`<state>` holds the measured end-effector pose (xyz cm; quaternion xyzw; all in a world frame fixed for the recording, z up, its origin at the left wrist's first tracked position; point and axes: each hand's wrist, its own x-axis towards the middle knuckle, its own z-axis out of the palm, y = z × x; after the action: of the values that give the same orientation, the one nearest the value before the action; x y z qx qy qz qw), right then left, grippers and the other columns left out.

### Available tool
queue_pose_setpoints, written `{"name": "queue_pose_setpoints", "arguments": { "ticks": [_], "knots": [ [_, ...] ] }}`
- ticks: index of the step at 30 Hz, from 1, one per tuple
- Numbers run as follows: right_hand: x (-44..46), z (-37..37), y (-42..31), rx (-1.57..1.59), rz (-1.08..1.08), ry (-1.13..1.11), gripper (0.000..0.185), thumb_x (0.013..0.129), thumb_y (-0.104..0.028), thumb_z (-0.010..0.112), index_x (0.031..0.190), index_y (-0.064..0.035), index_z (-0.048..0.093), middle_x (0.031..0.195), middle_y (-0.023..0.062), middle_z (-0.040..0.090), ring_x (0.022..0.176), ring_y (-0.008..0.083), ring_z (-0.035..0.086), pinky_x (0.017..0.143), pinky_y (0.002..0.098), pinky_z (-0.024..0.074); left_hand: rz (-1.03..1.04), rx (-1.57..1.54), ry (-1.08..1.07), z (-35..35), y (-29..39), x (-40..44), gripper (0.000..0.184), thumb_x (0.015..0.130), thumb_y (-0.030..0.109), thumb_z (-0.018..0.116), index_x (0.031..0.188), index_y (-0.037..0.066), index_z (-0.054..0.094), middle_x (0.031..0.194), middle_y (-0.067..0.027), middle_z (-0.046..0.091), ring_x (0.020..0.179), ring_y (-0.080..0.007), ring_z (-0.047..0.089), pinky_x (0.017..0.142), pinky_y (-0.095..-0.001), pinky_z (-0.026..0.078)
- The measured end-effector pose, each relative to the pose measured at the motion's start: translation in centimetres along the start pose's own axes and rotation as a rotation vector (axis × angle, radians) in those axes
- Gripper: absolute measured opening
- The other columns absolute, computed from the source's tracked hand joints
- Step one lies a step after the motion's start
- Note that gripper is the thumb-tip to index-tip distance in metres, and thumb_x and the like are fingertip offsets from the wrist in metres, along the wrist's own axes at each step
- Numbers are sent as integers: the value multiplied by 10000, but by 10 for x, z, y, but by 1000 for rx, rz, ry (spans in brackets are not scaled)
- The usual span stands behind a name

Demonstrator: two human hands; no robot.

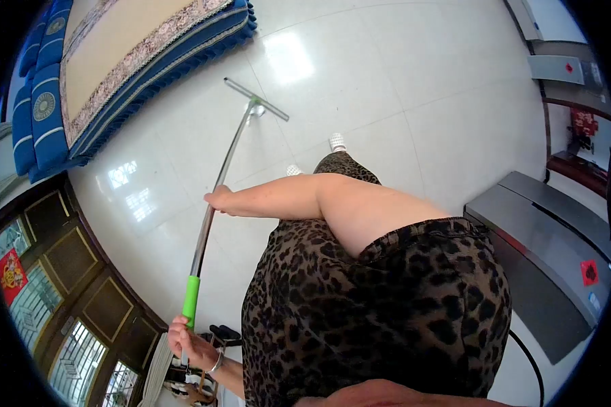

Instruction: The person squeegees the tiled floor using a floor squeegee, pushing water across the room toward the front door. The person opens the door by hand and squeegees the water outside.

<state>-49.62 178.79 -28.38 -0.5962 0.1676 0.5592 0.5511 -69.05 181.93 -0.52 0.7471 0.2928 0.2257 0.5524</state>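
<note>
A long-handled floor squeegee [234, 146] has a silver pole, a green grip and a thin grey crossbar head. Its head rests on the glossy tiled floor near the sofa. My right hand [220, 200] is closed round the middle of the metal pole, with that arm stretched across my body. At the handle's upper end, my left hand [189, 339] wraps the pole by the green grip [192, 298]. A bracelet [217, 361] circles my left wrist.
A blue-skirted sofa [149, 81] with a beige cover stands at upper left. Wooden doors [91, 285] line the left side. On the right are a grey cabinet-like unit [529, 264] and a dark cable [533, 359]. Shoes [225, 332] lie behind my left hand.
</note>
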Motion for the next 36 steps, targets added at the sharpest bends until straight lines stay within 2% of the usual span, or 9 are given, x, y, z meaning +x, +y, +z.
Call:
{"name": "queue_pose_setpoints", "arguments": {
  "ticks": [5,9,14,17,23,28,29,31,36],
  "knots": [
    [-33,-13,-15,170,-5,-78,260,738,-236,500,690,20,506,643,87,517,575,174,492,502,299,432,126,-95,-132,-8,25,18,227,775,119,465,615,75,310,631,-35,347,707,-185,401,815,-376,335],
    [-49,-90,-19,289,-54,100,246,752,-232,482,683,4,488,608,71,480,528,164,445,503,289,418,76,-124,-227,32,25,38,187,755,107,486,636,63,349,634,-47,395,713,-203,444,803,-397,358],
    [-56,-232,15,573,-51,268,224,770,-209,478,622,-55,407,544,45,399,463,144,368,415,300,319,106,-257,-549,145,8,55,213,716,107,553,567,60,408,581,-43,468,682,-210,520,723,-371,401],
    [-60,-309,52,692,-7,412,173,782,-227,481,712,-74,441,595,26,392,547,143,385,522,314,376,66,-315,-826,211,2,57,207,711,47,570,549,43,440,620,-51,524,723,-208,546,682,-319,424],
    [-42,-416,134,796,78,541,181,700,-245,497,600,-151,379,509,3,358,477,158,363,597,363,377,9,-305,-1131,322,-20,48,206,746,1,552,576,11,436,654,-47,531,704,-155,525,678,-277,419],
    [-38,-399,118,831,42,567,160,665,-207,475,572,-144,362,485,26,359,423,174,343,513,384,375,-65,-403,-1103,317,-24,57,221,755,-9,541,566,21,429,631,-39,513,660,-147,494,700,-294,422],
    [-33,-392,116,791,36,564,161,671,-198,471,574,-139,357,485,36,359,414,180,340,473,390,370,-14,-407,-1094,310,-25,61,213,766,4,529,594,-11,405,639,-24,500,658,-87,477,646,-221,403],
    [5,-392,132,726,52,506,197,687,-190,463,546,-126,340,475,78,350,417,214,367,373,375,320,-23,-247,-1033,286,-16,71,198,765,-4,510,598,-16,403,636,-19,487,648,-76,463,645,-214,402],
    [-4,-259,53,612,145,480,147,703,-238,482,702,-112,408,567,44,370,495,173,387,508,354,395,-20,-268,-787,191,-20,107,216,733,-37,543,553,-6,429,596,-33,493,633,-139,480,631,-248,396]
  ]
}}
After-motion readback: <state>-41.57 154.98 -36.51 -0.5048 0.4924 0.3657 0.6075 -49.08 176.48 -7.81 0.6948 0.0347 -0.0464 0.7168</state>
